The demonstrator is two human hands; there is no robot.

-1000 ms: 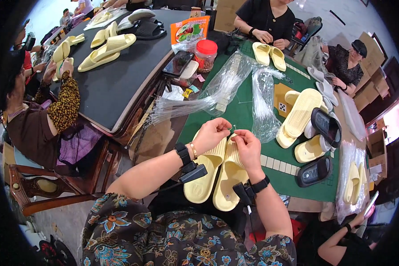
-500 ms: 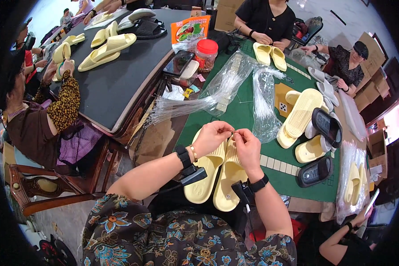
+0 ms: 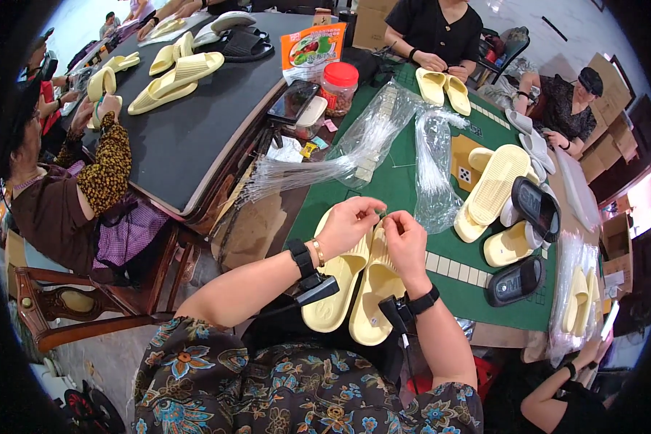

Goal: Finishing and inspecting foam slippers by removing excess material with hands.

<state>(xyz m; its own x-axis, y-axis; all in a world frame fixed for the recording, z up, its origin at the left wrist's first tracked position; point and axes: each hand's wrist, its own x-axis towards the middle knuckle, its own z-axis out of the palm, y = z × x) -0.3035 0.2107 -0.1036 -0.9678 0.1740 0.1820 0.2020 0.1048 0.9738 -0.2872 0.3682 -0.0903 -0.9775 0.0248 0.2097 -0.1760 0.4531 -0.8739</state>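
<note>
Pair of pale yellow slippers (image 3: pixel 354 286) lies soles up, side by side and touching, at the near edge of the green worktop (image 3: pixel 405 181), toes pointing away from the person. Left hand (image 3: pixel 349 224) and right hand (image 3: pixel 405 242) meet over the far ends of the pair, fingers curled and pinched together at one small spot between them; what they pinch is too small to tell, possibly a thin clear strand. Both wrists carry black bands with a small black device hanging beneath. Just beyond the hands, clear plastic bags (image 3: pixel 383 137) of fine strands fan across the green cover. To the right, more yellow slippers (image 3: pixel 492 188) are stacked against black slippers (image 3: pixel 535 206), with another black one (image 3: pixel 513 278) nearer. Far left of the bags stand a red-lidded jar (image 3: pixel 338 87) and a dark phone (image 3: pixel 294 101). A second, dark worktop (image 3: pixel 188 123) on the left holds further yellow slippers. Other people sit around both worktops, one in a patterned sleeve (image 3: pixel 105 163) at left.
</note>
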